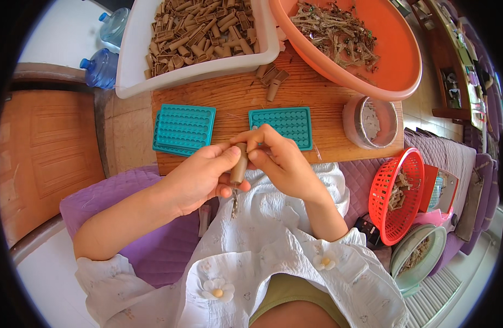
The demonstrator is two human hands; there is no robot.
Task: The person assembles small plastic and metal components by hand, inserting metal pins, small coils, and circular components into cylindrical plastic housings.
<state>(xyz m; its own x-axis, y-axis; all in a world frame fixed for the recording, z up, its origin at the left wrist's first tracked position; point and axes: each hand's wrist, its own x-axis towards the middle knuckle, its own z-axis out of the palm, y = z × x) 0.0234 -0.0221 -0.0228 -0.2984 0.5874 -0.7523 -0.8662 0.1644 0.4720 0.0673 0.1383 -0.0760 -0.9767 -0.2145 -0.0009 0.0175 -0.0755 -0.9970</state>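
Observation:
Between the fingers of both hands, above my lap, is a brown plastic tube-shaped part [239,168]. My left hand [212,167] grips its side, thumb on top. The fingers of my right hand [281,164] close around its upper end, partly hiding it. From the lower end hangs a thin clear and dark strand [234,208]. Just beyond the hands on the wooden table [229,117] lie a teal tray with rows of round hollows [183,128] at left and a smaller teal tray [287,123] at right.
A white bin [268,57] of similar brown parts stands at the back, beside an orange basin [407,82] of clear strands. Several loose brown parts [273,85] lie between. At right are a clear round tub [390,128], a red basket [383,216] and a green bowl [431,262].

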